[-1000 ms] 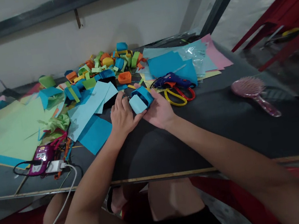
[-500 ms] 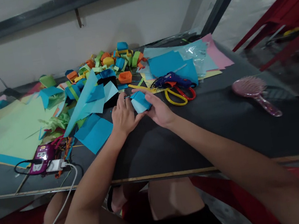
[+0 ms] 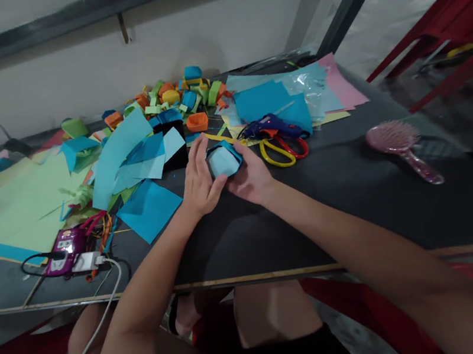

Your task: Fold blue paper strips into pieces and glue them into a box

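Both my hands hold a small folded blue paper box (image 3: 224, 161) above the dark table (image 3: 358, 205). My left hand (image 3: 198, 183) presses its left side with fingers curved around it. My right hand (image 3: 251, 176) cups the box from the right and below, thumb along its edge. Loose blue paper sheets (image 3: 134, 157) lie just left of my hands. Yellow-and-red scissors (image 3: 281, 152) and a blue glue gun (image 3: 271, 125) rest just right of the box.
A heap of folded coloured paper boxes (image 3: 170, 100) sits at the back. Green sheets (image 3: 28, 198) cover the left side. A purple power strip (image 3: 64, 258) with a white plug and cable lies front left. A pink hairbrush (image 3: 402, 145) lies at the right, red chairs (image 3: 449, 17) beyond.
I turned the blue box in my hands, so its flat face now points up. The loose blue sheets to the left lifted and shifted. My hands stayed in nearly the same place.
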Tool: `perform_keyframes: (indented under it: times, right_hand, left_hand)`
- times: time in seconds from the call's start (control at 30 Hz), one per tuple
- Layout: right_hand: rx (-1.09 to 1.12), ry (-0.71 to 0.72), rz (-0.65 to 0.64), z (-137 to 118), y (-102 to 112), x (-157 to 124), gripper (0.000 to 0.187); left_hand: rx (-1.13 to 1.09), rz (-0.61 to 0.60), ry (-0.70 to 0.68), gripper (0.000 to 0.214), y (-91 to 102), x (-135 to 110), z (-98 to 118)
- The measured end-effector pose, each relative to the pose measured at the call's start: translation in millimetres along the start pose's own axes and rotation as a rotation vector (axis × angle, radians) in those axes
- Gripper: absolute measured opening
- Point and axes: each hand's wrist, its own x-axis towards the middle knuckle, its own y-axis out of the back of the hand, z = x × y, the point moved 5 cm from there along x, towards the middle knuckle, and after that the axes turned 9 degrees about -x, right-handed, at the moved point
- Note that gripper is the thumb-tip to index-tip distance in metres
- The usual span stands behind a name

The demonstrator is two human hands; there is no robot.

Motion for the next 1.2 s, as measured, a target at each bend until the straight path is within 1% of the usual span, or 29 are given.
perform_keyframes:
  times: [0.07, 0.17, 0.3, 0.37, 0.43, 0.5, 0.57, 0.67, 0.8, 0.87, 0.97, 1.13, 1.2]
  right_hand:
    - [0.021, -0.044, 0.002, 1, 3, 2, 0.028]
    - [0.02, -0.1, -0.013, 7, 5, 6, 0.029]
    - [-0.049, -0.105, -0.095, 14, 3, 10, 0.036]
    - [-0.085, -0.087, -0.128, 14, 1, 9, 0.038]
    - [-0.087, -0.069, -0.136, 13, 2, 9, 0.038]
    - [-0.064, -0.056, -0.112, 11, 3, 9, 0.036]
    - [-0.038, -0.05, -0.064, 9, 6, 10, 0.033]
    - [-0.014, -0.016, 0.013, 7, 9, 10, 0.033]
    - [-0.048, 0.109, 0.053, 2, 9, 7, 0.036]
    - [-0.076, 0.166, 0.057, 0, 8, 5, 0.038]
    - [-0.087, 0.191, 0.048, 0, 6, 4, 0.039]
    - [-0.106, 0.236, 0.001, 0, 2, 4, 0.039]
    - [-0.139, 0.248, -0.02, 0, 2, 5, 0.041]
  left_hand:
    - [-0.017, 0.015, 0.022, 0.069, -0.6, 0, -1]
    - [0.04, 0.014, 0.061, 0.066, -2.8, -1, -4]
    - [0.087, 0.016, 0.104, 0.059, -0.7, -1, -5]
    - [0.112, 0.001, 0.063, 0.051, 2.0, 0, 0]
    - [0.158, -0.041, -0.021, 0.046, 3.6, 2, 7]
    - [0.199, -0.105, -0.097, 0.043, 3.2, 3, 12]
    - [0.212, -0.147, -0.127, 0.042, 2.4, 3, 14]
    - [0.216, -0.152, -0.139, 0.044, 1.9, 3, 12]
    - [0.249, -0.15, -0.142, 0.046, 0.4, 3, 10]
    - [0.23, -0.131, -0.149, 0.05, 0.3, 3, 10]
    - [0.177, -0.064, -0.155, 0.061, 0.8, 2, 11]
    - [0.126, 0.09, 0.009, 0.069, 2.4, -2, 0]
    - [0.077, 0.126, 0.035, 0.071, 3.9, -4, -3]
